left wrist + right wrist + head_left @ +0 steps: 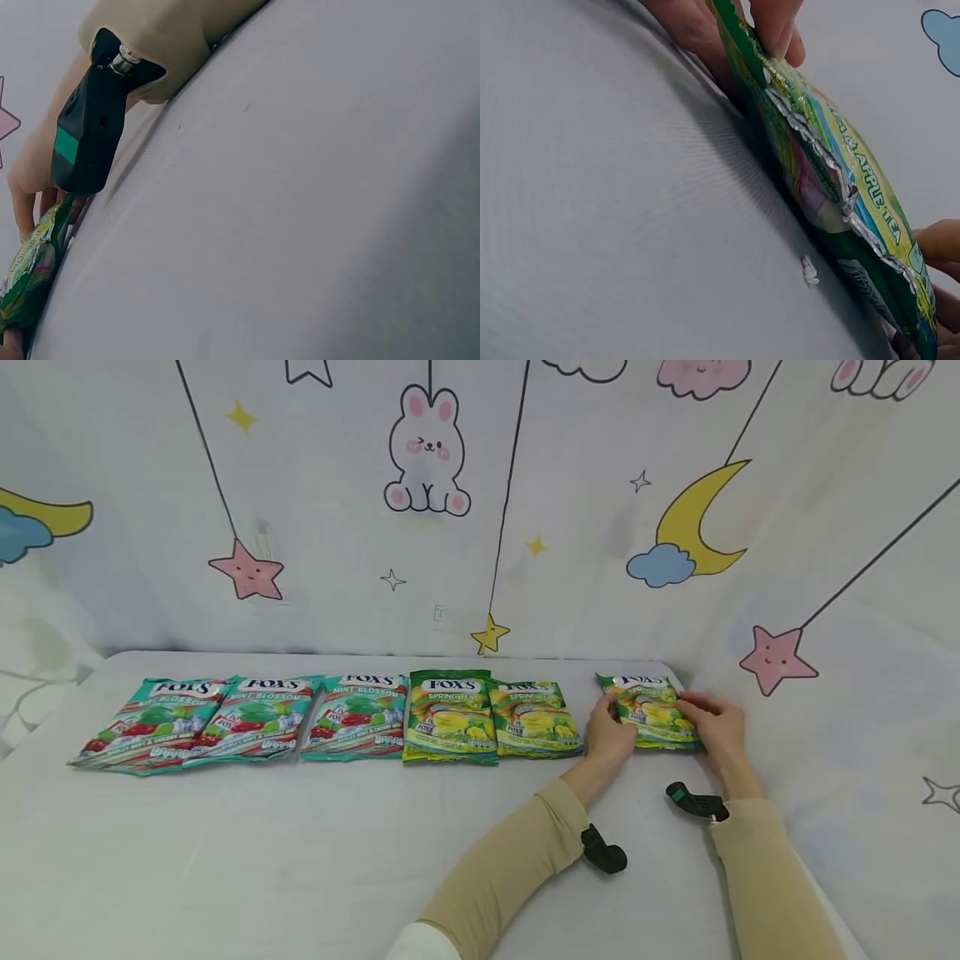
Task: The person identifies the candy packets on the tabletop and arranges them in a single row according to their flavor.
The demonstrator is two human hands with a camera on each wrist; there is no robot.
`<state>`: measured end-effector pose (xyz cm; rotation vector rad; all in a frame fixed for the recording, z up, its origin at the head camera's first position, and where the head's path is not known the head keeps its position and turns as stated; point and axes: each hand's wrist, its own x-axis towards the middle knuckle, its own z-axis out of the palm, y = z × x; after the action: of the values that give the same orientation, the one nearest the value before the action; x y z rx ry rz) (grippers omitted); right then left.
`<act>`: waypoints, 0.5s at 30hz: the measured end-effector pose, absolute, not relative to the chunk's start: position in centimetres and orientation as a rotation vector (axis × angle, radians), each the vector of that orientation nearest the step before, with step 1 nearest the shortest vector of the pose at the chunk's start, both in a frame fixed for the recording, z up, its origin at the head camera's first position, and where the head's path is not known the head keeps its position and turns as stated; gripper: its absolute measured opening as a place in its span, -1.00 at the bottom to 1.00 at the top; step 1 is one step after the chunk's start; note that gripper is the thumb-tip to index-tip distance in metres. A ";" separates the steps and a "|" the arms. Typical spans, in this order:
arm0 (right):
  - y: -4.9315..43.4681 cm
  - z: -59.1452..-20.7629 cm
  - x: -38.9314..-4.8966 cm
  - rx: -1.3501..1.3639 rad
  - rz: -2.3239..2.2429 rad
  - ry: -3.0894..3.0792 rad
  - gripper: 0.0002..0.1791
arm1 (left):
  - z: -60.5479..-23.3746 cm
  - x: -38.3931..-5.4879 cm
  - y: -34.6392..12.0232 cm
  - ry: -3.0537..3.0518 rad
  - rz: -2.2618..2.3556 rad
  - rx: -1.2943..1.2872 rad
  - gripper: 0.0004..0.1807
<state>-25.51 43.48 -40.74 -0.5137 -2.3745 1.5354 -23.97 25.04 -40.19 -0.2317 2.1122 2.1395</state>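
Note:
A green and yellow Fox's Spring Tea candy bag point(654, 717) lies at the right end of the white table, between my two hands. My left hand point(609, 735) grips its left edge. At the opposite edge, my right hand point(718, 727) pinches the bag with thumb and fingers. In the right wrist view the candy bag point(832, 172) appears tilted edge-on, its crimped silver seam showing, with fingers at both ends. The left wrist view catches only part of the candy bag point(30, 270) and the right hand point(37, 161) on it.
To the left, a row holds another two Spring Tea bags point(450, 718) point(534, 722) and three teal Mint Blossom bags point(358, 718) point(258, 718) point(153, 727). A patterned curtain point(337, 527) hangs behind the table point(262, 860). Black wrist devices point(603, 852) point(697, 802) stick out from both sleeves.

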 end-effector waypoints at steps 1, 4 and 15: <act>43.4 -40.7 -25.5 -0.514 1.543 -2.374 -0.48 | -40.1 -23.9 25.0 2.122 2.128 -0.233 -0.24; 43.2 -40.6 -25.2 -0.530 1.555 -2.372 -0.48 | -39.8 -23.9 24.8 2.139 2.101 -0.232 -0.28; 41.9 -40.4 -25.3 -0.549 1.565 -2.383 -0.48 | -38.8 -23.7 23.2 2.085 2.079 -0.251 -0.30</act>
<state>-25.28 41.90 -40.40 -0.5487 -2.3833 1.5646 -23.73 23.25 -38.85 -0.2515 2.0853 2.0792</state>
